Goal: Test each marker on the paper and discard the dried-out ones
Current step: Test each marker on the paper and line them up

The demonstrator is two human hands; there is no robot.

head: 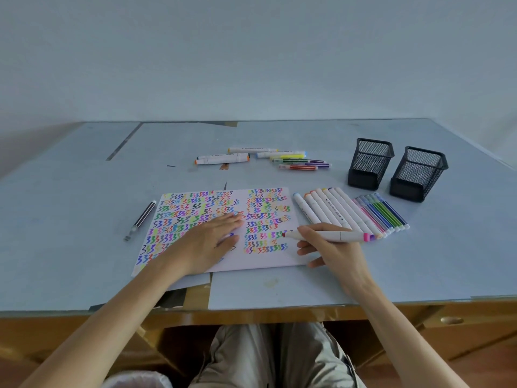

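A white sheet of paper (279,256) covered with rows of coloured squiggles lies on the table. My left hand (212,239) rests flat on the paper, fingers spread. My right hand (333,247) holds a white marker with a pink end (335,236), lying nearly level, its red tip touching the paper's right side. Just right of the paper, a row of white markers (327,210) and thin coloured pens (383,212) lies side by side. A second group of markers (263,158) lies farther back on the table.
Two black mesh pen holders (369,163) (416,173) stand at the back right. A black-and-white striped pen (141,219) lies left of the paper. The table's front edge (279,306) runs just below my forearms, and something white (137,380) shows by my knees.
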